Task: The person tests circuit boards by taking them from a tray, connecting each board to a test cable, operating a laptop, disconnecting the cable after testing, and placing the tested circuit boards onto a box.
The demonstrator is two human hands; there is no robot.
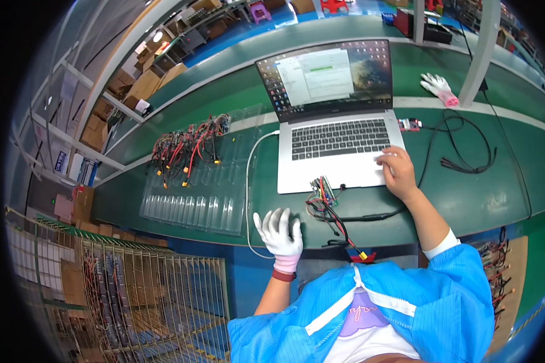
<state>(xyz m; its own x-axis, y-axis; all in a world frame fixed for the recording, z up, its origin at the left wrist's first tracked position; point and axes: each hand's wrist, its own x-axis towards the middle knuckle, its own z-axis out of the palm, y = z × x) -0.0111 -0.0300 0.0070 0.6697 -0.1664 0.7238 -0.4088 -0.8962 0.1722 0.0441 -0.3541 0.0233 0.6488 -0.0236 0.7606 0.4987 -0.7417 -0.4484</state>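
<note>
A silver laptop [339, 145] stands opened on the green bench, with windows lit on its screen. My right hand [399, 172] is bare and rests at the laptop's right palm rest, its fingers loosely bent near the keyboard's lower right corner. It holds nothing. In a white glove with a pink cuff, my left hand [280, 236] lies at the bench's front edge, fingers spread and nothing in them. Between my hands, against the laptop's front edge, sits a small circuit board [324, 191]. Red and black wires run from it to a yellow connector [363, 256] overhanging the bench edge.
Left of the laptop, a clear plastic tray [194, 212] bears several wired boards [191, 145]. A white cable [249, 199] curves beside it. At the right lie a black cable [466, 166], a red module [409, 124] and a spare glove [439, 89]. A wire rack [157, 302] stands lower left.
</note>
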